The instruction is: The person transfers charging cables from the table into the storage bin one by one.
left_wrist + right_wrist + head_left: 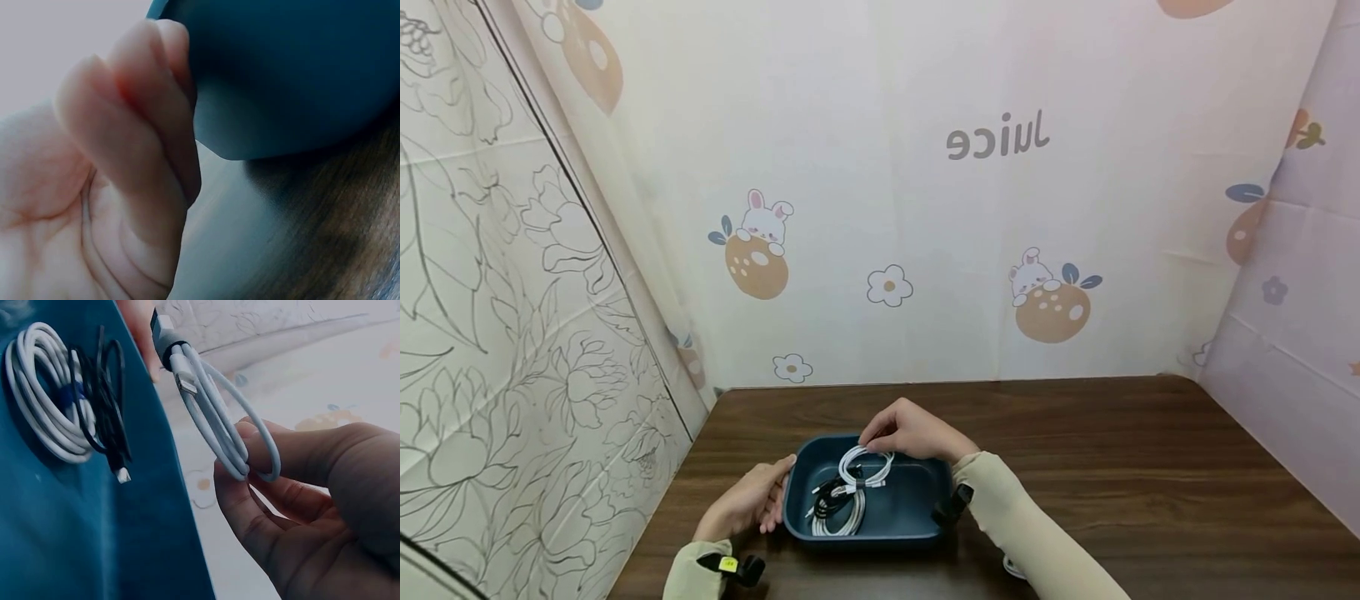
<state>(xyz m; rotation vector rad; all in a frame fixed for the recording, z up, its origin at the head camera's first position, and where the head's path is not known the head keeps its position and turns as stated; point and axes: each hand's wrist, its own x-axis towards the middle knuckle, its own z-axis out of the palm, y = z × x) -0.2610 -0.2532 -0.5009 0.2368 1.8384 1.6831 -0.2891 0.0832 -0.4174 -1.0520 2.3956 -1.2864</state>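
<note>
A dark blue rectangular tray with raised walls stands on the table. My left hand holds it at its left side, thumb at the rim; in the left wrist view the bent fingers lie against the outer wall. Above the tray, my right hand pinches a coiled white charging cable between thumb and fingertips. Its connectors and a dark tie show at the coil's far end. Inside the tray lie a thicker coiled white cable with a blue tie and a bundled black cable, side by side.
Another white cable lies on the brown wooden table, partly hidden by the right sleeve. Printed cloth hangs behind the table and along its sides. A small black camera is strapped on each wrist.
</note>
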